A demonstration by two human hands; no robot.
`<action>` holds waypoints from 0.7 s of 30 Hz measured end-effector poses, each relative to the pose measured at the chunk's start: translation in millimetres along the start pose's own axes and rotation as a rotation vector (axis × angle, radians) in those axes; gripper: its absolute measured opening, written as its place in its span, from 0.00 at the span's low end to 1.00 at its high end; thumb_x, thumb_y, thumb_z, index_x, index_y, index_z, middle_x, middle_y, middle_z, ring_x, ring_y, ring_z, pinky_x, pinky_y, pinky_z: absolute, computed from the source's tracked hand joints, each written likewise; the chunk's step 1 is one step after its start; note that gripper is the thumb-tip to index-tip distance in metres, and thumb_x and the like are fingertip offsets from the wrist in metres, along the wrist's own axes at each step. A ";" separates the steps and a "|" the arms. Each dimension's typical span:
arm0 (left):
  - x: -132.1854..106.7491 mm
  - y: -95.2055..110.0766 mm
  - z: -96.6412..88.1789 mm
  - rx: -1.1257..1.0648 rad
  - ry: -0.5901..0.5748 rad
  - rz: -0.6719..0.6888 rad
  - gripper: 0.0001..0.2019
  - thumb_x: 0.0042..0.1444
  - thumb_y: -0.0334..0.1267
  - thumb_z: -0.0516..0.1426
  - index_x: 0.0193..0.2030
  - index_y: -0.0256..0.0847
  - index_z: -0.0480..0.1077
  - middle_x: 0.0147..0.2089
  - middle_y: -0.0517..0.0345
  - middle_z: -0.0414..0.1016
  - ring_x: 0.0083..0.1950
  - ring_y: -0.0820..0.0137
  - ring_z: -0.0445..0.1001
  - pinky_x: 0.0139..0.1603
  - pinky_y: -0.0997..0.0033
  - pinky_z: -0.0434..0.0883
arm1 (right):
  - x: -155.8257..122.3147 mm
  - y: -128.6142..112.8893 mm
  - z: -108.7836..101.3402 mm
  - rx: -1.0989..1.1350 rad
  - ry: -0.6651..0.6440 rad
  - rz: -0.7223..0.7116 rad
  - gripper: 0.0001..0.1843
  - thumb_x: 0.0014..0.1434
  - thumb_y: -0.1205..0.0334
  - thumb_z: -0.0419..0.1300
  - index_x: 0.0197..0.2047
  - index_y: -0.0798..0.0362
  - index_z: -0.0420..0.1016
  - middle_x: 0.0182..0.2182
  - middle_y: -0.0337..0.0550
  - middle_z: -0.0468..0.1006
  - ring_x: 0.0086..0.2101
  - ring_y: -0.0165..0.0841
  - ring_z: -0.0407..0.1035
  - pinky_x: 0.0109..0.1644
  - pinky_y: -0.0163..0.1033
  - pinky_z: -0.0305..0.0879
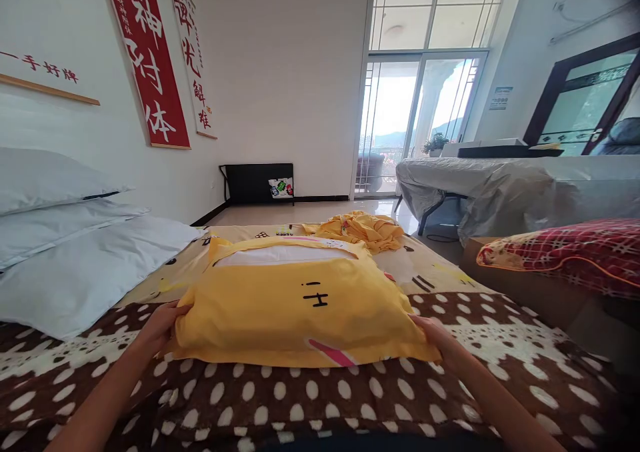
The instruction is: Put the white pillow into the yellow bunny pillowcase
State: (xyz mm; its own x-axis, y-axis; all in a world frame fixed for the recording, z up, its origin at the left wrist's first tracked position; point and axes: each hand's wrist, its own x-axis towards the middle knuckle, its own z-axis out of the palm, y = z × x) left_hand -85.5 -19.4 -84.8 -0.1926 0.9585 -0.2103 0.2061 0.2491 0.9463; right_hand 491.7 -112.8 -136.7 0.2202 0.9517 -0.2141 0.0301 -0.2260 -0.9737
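A plump pillow in a yellow pillowcase (260, 305) lies in front of me on the bed. The case carries "Hi" lettering, upside down to me, and a pink stripe. Along its far side the case gapes, and the white pillow (285, 256) inside shows through. My left hand (161, 324) grips the case at its left side, with the fingertips partly hidden by the cloth. On the opposite side my right hand (434, 337) holds the near right corner, its fingers partly behind the fabric. Beyond the pillow sits a crumpled yellow cloth (365, 229).
White pillows (65, 272) are stacked at the left. A brown dotted blanket (280, 399) and a beige patterned sheet (430, 275) cover the bed. At the right are a red plaid bundle (570, 255) and a plastic-covered table (510, 179). A black folded panel (250, 184) leans against the wall.
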 end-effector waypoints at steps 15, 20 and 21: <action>-2.7 -39.1 -25.2 0.147 0.007 0.048 0.19 0.39 0.53 0.61 0.32 0.40 0.74 0.39 0.47 0.80 0.42 0.53 0.77 0.37 0.63 0.74 | 5.7 15.5 -23.8 -0.258 0.045 -0.086 0.14 0.37 0.59 0.58 0.30 0.54 0.76 0.28 0.45 0.80 0.32 0.41 0.74 0.35 0.39 0.69; -8.6 -30.1 7.4 -0.027 -0.183 -0.013 0.15 0.34 0.39 0.63 0.32 0.40 0.72 0.40 0.47 0.80 0.41 0.53 0.78 0.38 0.61 0.77 | -12.8 17.5 -10.0 -0.205 -0.111 0.040 0.12 0.37 0.58 0.62 0.27 0.54 0.77 0.27 0.47 0.81 0.30 0.42 0.74 0.34 0.40 0.69; -7.5 -30.7 18.7 -0.044 -0.205 -0.011 0.14 0.33 0.36 0.62 0.32 0.40 0.72 0.39 0.47 0.80 0.40 0.54 0.78 0.37 0.61 0.76 | -12.7 17.5 2.9 -0.202 -0.135 0.012 0.12 0.37 0.60 0.61 0.28 0.53 0.77 0.28 0.46 0.81 0.31 0.42 0.74 0.35 0.40 0.69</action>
State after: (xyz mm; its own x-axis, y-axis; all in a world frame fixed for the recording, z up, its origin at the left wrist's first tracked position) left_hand -72.5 -31.6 -116.9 0.0058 0.9650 -0.2624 0.1616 0.2580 0.9525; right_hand 486.6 -128.2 -151.3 0.0896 0.9647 -0.2476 0.2254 -0.2618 -0.9384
